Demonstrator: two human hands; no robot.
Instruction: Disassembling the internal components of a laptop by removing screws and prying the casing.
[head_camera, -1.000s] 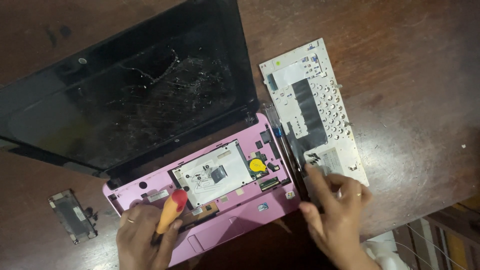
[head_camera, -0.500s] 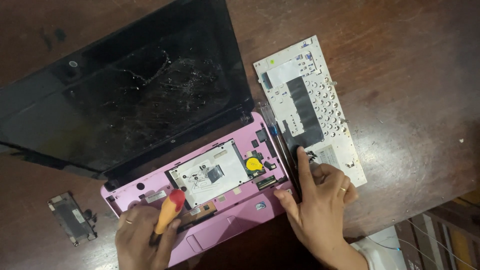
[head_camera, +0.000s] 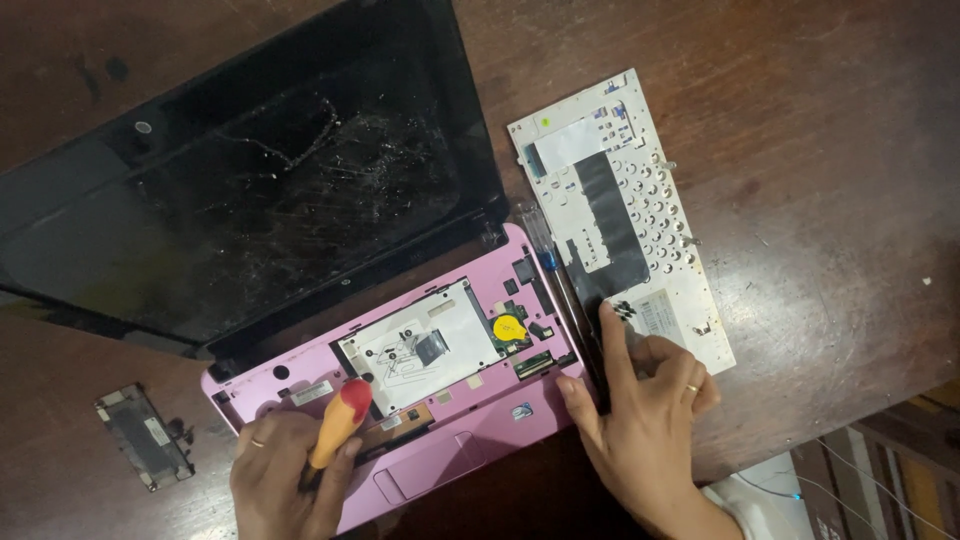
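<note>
Left hand (head_camera: 285, 480) is gripping orange-handled red-capped screwdriver (head_camera: 338, 425); right hand (head_camera: 640, 415), fingers spread, is bracing opened pink plastic laptop base (head_camera: 470, 430), lower centre; looks rigid, exposed internals fragile, hold edges.

The scene was recorded from a single head-worn camera; no second view was supplied, so no overlap between views could be assessed. The lens was directed steeply downward, almost vertically, onto a dark wooden table (head_camera: 830, 200). The frame was taken at close range, at roughly arm's reach. An opened pink laptop (head_camera: 470, 420) was placed near the centre, rotated anticlockwise against the frame edges. The left hand (head_camera: 285, 480) and right hand (head_camera: 645, 410) were seen entering from the lower edge, where the wearer was positioned. The table's near edge was captured at the lower right corner.
</note>
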